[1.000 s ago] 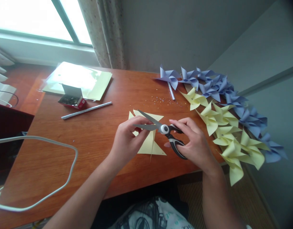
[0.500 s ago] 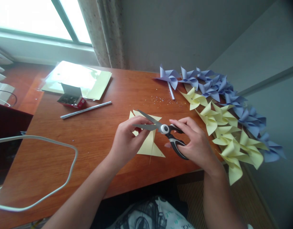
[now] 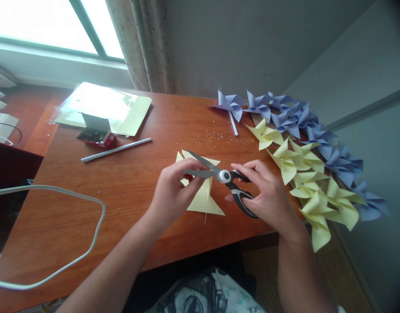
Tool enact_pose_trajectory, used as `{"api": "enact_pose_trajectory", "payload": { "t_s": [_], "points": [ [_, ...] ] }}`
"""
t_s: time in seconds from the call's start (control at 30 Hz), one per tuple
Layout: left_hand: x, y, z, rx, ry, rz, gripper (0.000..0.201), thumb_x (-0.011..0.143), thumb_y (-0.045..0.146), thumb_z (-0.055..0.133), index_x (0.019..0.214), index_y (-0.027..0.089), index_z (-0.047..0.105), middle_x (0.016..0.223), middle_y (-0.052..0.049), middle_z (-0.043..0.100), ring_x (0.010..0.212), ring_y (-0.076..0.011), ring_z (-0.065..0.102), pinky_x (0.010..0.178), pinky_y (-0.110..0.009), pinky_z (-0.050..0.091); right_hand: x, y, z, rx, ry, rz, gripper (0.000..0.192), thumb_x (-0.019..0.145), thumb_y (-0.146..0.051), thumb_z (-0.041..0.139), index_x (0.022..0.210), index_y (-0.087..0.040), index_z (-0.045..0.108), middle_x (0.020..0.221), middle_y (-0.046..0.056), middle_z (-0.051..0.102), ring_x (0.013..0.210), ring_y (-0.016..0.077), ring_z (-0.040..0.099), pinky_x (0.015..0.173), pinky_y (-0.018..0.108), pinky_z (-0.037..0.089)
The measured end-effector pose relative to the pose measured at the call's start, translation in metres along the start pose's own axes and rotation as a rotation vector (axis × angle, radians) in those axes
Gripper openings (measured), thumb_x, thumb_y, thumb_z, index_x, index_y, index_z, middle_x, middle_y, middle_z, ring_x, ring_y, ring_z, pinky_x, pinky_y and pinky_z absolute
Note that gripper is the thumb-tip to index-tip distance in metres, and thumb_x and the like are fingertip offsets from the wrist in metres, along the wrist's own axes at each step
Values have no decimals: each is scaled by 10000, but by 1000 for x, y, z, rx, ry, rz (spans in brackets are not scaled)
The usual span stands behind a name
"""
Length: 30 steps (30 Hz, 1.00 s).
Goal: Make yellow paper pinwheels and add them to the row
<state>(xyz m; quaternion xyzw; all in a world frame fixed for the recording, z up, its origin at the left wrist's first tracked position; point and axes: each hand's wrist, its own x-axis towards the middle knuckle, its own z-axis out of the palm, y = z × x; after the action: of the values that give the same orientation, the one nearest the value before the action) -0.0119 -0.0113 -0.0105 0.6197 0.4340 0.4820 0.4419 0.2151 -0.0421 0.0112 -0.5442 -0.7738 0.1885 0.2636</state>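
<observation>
In my right hand (image 3: 265, 189) is a pair of scissors (image 3: 225, 176) with black and grey handles, its blades spread apart and pointing left. The blades reach over my left hand (image 3: 175, 187), whose thumb and fingers pinch a piece of yellow paper (image 3: 200, 202). Cuts run into that paper from its corners, and a small hole shows near its lower right corner. The part between my left fingertips is hidden by the fingers and the blades.
Several yellow pinwheels (image 3: 302, 184) and purple pinwheels (image 3: 286, 124) line the table's right side. At the back left are yellow sheets (image 3: 136, 115), a small open red box (image 3: 97, 137) and a rolled paper stick (image 3: 117, 150). A white cable (image 3: 102, 217) loops over the left side.
Both hands, the scissors and the yellow paper stay practically where they were. Only the camera view has shifted very slightly.
</observation>
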Motion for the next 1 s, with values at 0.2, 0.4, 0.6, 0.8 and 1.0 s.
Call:
{"api": "enact_pose_trajectory", "payload": {
  "t_s": [0.2,0.4,0.6,0.8,1.0],
  "points": [
    [0,-2,0,-13,-7,5,90,873,174,670,899,189,755,901,-56,774,787,-174,683,705,-288,524,1,2,1,-11,6,-9,600,798,-341,832,1350,-244,618,1083,70,591,983,227,645,881,378,569],
    [-1,-2,0,6,-24,6,110,895,184,648,921,179,754,878,-50,759,763,-162,669,689,-271,517,0,3,4,73,34,19,555,800,-282,835,1319,-254,641,1051,49,582,934,194,649,872,340,564],
    [-1,-3,1,-3,-2,-30,87,896,242,679,880,170,725,780,-33,712,691,-143,625,664,-269,509,3,8,9,290,104,205,543,744,-380,869,1244,-271,686,1048,39,598,885,190,632,804,327,554],
    [-1,-3,1,-46,1,-71,112,908,265,670,876,164,704,782,-38,694,706,-151,628,664,-281,511,23,27,17,813,-68,473,507,813,-567,746,1173,-215,690,850,18,615,749,169,593,708,316,533],
    [-1,-1,0,-72,23,-69,93,896,249,686,859,165,671,818,-39,686,714,-137,618,644,-259,501,30,36,22,1091,-109,541,498,861,-652,628,1113,-229,704,900,56,651,782,199,608,732,360,548]
  ]
}}
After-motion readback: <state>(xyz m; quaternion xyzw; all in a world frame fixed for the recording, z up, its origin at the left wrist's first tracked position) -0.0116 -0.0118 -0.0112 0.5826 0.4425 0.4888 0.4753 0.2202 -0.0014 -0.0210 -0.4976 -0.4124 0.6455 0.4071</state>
